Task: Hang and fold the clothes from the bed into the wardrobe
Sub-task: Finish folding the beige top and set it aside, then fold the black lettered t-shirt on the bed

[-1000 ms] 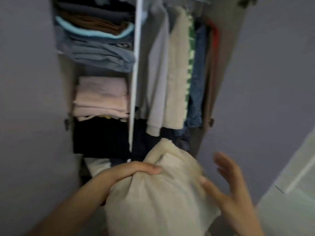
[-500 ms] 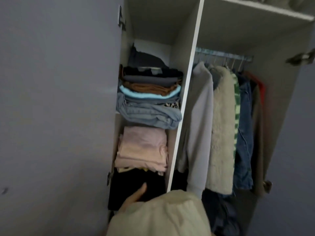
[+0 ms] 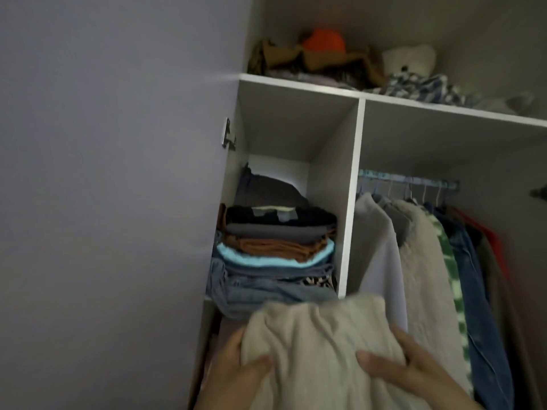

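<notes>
A folded beige garment [image 3: 319,350] is held at the bottom centre of the frame, in front of the open wardrobe [image 3: 352,202]. It is gripped from both sides. The left hand [image 3: 236,371], at the lower left, is curled round one edge with the thumb pressed on the front. The right hand [image 3: 414,371], at the lower right, is clasped on the other edge with the thumb laid on top. The garment is raised just in front of the stack of folded clothes [image 3: 275,255] in the left compartment and is not yet set on it. Much of the task appears to be done: the stack is already tall, and a row of hanging clothes [image 3: 420,261] is carried by the rail [image 3: 408,180] at the right. The gap above the stack is judged the likely place for this piece. The bed is not shown, so what is left to be brought cannot be told.
</notes>
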